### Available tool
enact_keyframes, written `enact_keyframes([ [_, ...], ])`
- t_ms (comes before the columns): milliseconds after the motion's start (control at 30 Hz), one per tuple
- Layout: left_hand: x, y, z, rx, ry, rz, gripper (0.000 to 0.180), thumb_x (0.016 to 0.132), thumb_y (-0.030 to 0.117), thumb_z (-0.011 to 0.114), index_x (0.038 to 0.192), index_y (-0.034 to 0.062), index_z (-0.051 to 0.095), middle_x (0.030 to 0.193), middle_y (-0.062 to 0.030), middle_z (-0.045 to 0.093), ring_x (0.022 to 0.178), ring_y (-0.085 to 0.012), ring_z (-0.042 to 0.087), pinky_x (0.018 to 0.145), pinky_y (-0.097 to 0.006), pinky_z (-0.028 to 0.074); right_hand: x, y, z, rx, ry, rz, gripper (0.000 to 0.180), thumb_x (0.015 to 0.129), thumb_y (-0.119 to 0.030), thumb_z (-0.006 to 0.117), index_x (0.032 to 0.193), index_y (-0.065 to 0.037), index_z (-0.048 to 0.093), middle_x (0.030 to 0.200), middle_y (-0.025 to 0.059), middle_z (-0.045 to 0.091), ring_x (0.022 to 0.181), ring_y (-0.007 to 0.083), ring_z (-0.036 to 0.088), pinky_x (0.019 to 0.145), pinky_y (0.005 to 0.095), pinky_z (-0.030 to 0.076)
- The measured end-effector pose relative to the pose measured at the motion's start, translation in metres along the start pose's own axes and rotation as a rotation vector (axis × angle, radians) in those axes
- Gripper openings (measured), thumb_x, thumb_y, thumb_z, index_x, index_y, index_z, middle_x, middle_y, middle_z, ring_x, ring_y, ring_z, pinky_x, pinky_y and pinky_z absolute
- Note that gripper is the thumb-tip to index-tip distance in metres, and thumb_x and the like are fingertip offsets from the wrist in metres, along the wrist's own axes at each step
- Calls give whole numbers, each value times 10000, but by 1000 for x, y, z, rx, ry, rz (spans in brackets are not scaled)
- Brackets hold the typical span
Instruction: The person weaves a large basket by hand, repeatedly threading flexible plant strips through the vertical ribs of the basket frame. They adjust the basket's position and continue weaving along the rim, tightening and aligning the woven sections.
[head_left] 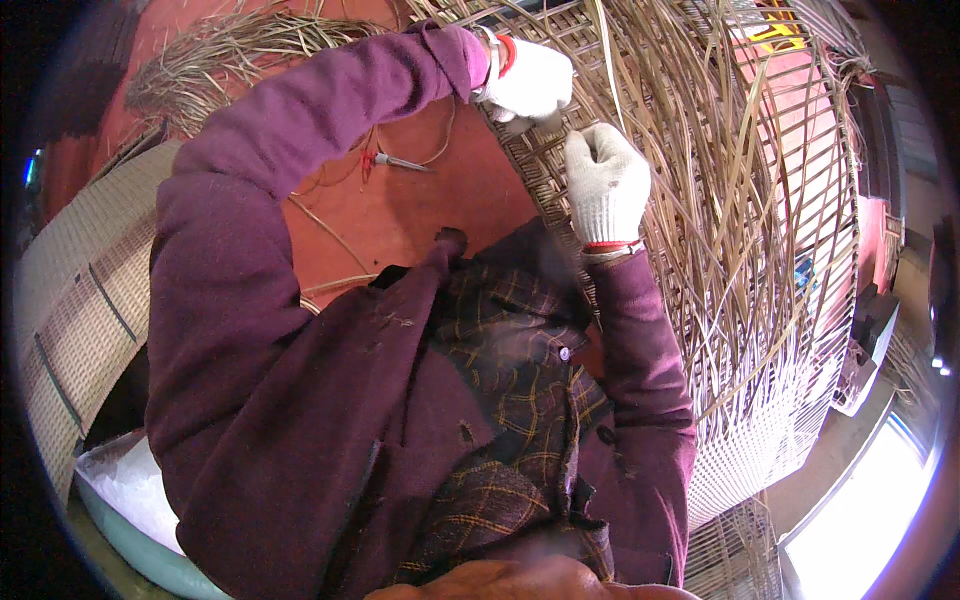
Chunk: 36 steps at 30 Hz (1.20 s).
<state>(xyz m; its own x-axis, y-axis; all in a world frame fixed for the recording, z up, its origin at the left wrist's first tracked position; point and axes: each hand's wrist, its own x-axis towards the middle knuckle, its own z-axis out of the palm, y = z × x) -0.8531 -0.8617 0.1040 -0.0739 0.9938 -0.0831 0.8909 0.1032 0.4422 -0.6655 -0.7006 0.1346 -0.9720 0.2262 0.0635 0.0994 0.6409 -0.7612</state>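
A large woven wicker panel [545, 150] slopes across the right side, with long dry brown strips [715, 150] lying loose over its slats. My left hand [530, 82], in a white knit glove, is bent over the panel's upper left edge with its fingers closed. Just below and to the right, my right hand [608, 185], gloved alike, makes a closed pinch against the weave. A small gap separates the two hands. Whatever thin piece either hand grips is too small or hidden to make out.
On the red floor [440, 195] lies a red-handled tool with a pointed metal tip [395, 162]. A heap of dry strips [235, 65] sits at the upper left. Another woven panel [85, 300] stands at the left, above a pale blue tub [140, 530] with white plastic.
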Motion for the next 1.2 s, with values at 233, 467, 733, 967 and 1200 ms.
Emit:
enact_keyframes([
  [233, -84, 23, -82, -501, 434, 2, 233, 1038, 229, 690, 1045, 22, 795, 830, -59, 730, 696, -173, 667, 617, -352, 532, 30, -30, -14, 42, 119, -481, 164, 998, -146, 760, 1031, 11, 796, 963, 143, 776, 889, 271, 751, 832, 355, 583],
  [467, -95, 44, -99, -342, 282, -147, 346, 1049, 320, 669, 848, 49, 744, 662, -66, 658, 590, -213, 655, 578, -362, 514, 54, -33, 17, 359, -126, -224, 214, 1048, -146, 729, 1160, 17, 811, 872, 47, 781, 779, 83, 657, 729, 263, 532],
  [733, -75, 3, -16, 431, 80, 44, 275, 846, 294, 710, 940, 40, 755, 697, -136, 657, 666, -340, 696, 651, -470, 585, 29, -13, 9, 10, 5, -76, 238, 975, -209, 767, 856, -3, 757, 654, 92, 651, 607, 128, 573, 619, 341, 492],
  [967, -67, 5, -18, -116, 39, -484, 208, 855, 238, 664, 939, 59, 729, 667, -68, 644, 577, -257, 659, 587, -388, 556, 26, -17, 8, -39, 57, -181, 292, 916, -233, 754, 714, -53, 643, 658, 194, 617, 568, 354, 622, 574, 464, 481],
  [1200, -62, 31, -39, -771, 83, -572, 324, 975, 222, 601, 1231, 51, 700, 670, -78, 718, 480, -116, 598, 428, -295, 462, 31, -13, 26, -61, 86, -186, 243, 947, -192, 726, 766, -33, 691, 650, 144, 646, 564, 227, 615, 597, 398, 495],
])
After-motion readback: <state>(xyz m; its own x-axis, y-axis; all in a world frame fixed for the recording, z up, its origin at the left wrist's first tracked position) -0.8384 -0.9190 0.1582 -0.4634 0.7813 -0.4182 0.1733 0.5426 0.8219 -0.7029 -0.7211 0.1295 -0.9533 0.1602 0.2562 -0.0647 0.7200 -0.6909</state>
